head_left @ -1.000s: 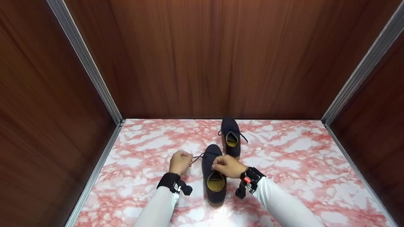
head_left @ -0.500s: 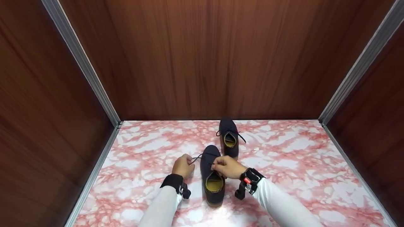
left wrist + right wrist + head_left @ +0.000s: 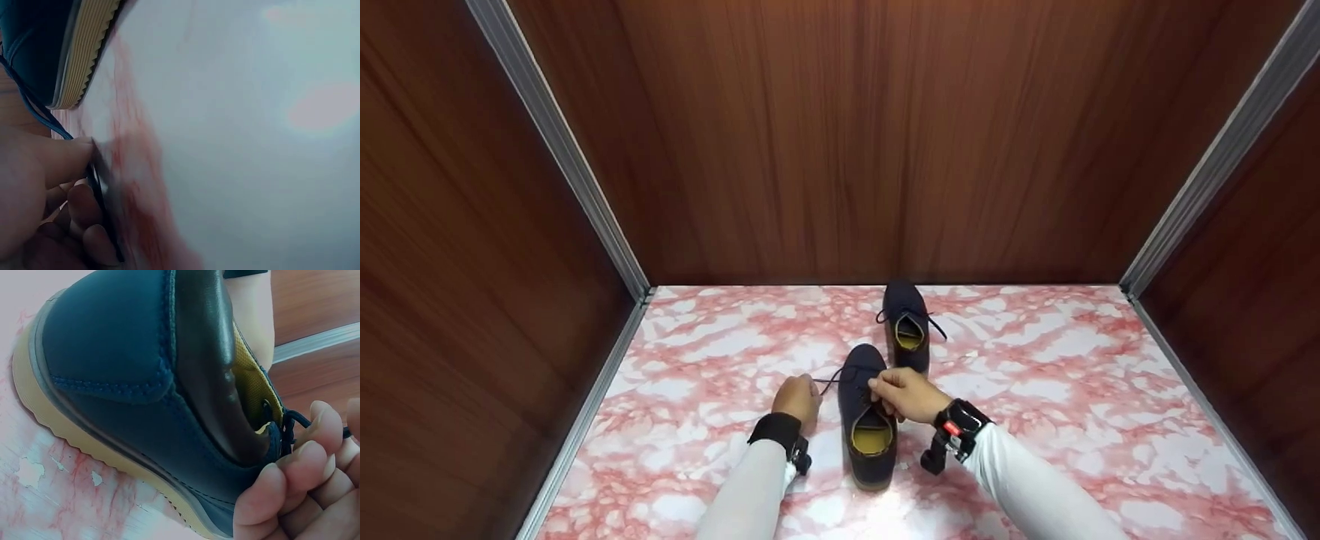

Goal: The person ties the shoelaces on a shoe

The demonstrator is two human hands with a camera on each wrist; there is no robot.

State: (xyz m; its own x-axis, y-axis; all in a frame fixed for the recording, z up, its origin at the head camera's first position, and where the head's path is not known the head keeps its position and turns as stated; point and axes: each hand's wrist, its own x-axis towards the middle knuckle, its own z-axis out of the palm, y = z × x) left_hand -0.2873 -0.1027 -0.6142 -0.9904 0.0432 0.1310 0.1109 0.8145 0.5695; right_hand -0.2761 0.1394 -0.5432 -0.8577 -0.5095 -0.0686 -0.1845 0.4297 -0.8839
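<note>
A dark blue lace-up shoe (image 3: 871, 471) with yellow lining stands on the surface, toe pointing away. Left of its toe, my left hand (image 3: 796, 403) pinches one end of the dark shoelace (image 3: 826, 382). In the left wrist view, this lace (image 3: 35, 108) runs from the shoe to between thumb and fingers. My right hand (image 3: 911, 395) is over the shoe's right side, by the eyelets, and its fingers pinch the other lace end. From the right wrist view, a lace (image 3: 298, 417) leads from the knot area into those fingers, which partly hide it.
A matching shoe (image 3: 901, 297) stands just beyond, to the right, near the back wall, its laces hanging at both sides. Brown wood-look panels (image 3: 840, 150) with grey metal corner strips (image 3: 577, 165) enclose the red-and-white marbled surface (image 3: 1035, 390).
My left hand has turned at the wrist and come slightly nearer to me, still holding the lace. The right hand has stayed almost in place beside the eyelets.
</note>
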